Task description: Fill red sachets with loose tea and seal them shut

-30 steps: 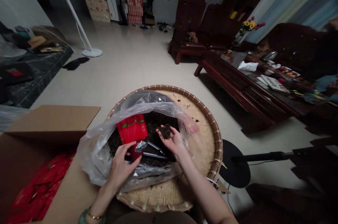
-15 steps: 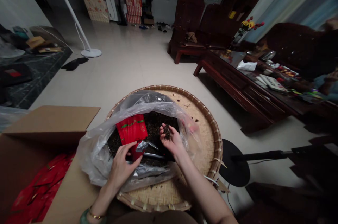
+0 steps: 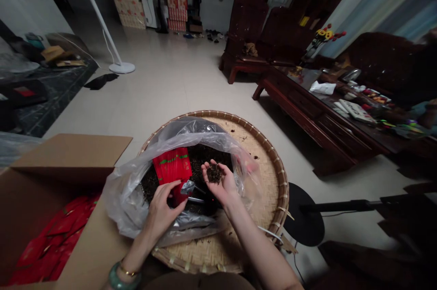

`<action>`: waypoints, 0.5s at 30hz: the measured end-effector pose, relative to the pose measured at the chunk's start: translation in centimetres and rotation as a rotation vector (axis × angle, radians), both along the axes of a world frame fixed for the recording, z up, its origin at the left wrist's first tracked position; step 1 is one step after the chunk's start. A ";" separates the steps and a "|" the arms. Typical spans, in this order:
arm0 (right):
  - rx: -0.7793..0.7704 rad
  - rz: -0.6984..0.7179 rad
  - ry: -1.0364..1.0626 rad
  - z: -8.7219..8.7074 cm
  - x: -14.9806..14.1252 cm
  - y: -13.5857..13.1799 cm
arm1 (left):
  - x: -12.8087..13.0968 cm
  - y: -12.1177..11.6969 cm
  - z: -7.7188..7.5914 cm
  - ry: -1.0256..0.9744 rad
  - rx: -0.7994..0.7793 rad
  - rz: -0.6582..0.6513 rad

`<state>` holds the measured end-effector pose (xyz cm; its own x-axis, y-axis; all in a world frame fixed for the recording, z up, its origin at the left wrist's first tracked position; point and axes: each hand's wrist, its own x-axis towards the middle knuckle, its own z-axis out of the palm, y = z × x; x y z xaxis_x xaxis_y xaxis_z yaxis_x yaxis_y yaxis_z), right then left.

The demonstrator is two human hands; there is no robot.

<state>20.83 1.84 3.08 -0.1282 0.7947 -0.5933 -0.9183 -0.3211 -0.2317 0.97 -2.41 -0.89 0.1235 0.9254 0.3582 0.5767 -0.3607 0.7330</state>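
**Hand state**

The left hand (image 3: pixel 164 212) is clenched, its fingers grasping the lower part of a stack of red packets (image 3: pixel 172 165). A crumpled silver sachet (image 3: pixel 187 186) sits just beside the thumb, against the stack.

The right hand (image 3: pixel 218 185) is palm up and cupped, with the fingers curled inward. It holds a small heap of dark loose tea leaves (image 3: pixel 214 174). The two hands are just beside each other and do not touch.

**Item location**

The stack and both hands are at the mouth of a clear plastic bag (image 3: pixel 126 203). The bag holds a larger mass of the same dark leaves (image 3: pixel 201 165), and a slim metal rod (image 3: pixel 196 200) lies on that mass below the right hand. The bag rests on a round woven bamboo tray (image 3: pixel 273 167), with stray leaves (image 3: pixel 243 138) scattered on the bare weave.

**Surroundings**

An open cardboard box (image 3: pixel 64 167) stands to the left of the tray, touching the bag, with more red packets (image 3: pixel 51 235) inside. A jade bangle (image 3: pixel 118 276) and a thin gold bracelet (image 3: pixel 128 272) are worn on the left wrist.

Beyond the tray, a low wooden table (image 3: pixel 300 99) carries assorted clutter. Wooden chairs (image 3: pixel 246 30), a white standing fan (image 3: pixel 119 68) and stacked cartons (image 3: pixel 177 3) stand on the tiled floor (image 3: pixel 170 94).
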 end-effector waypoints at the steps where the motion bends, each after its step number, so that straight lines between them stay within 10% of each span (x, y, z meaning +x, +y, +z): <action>1: 0.017 -0.003 -0.010 0.4 -0.2 -0.1 | 0.1 0.0 0.0 0.004 0.001 -0.003; 15: 0.346 -0.097 -0.309 3.0 -4.2 -1.9 | 1.5 0.3 0.1 0.049 0.047 0.011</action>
<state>16.60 -0.07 6.11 0.0975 0.9520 -0.2903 -0.8115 -0.0928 -0.5770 2.47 -2.08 -0.83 0.1317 0.9093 0.3948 0.6156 -0.3872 0.6864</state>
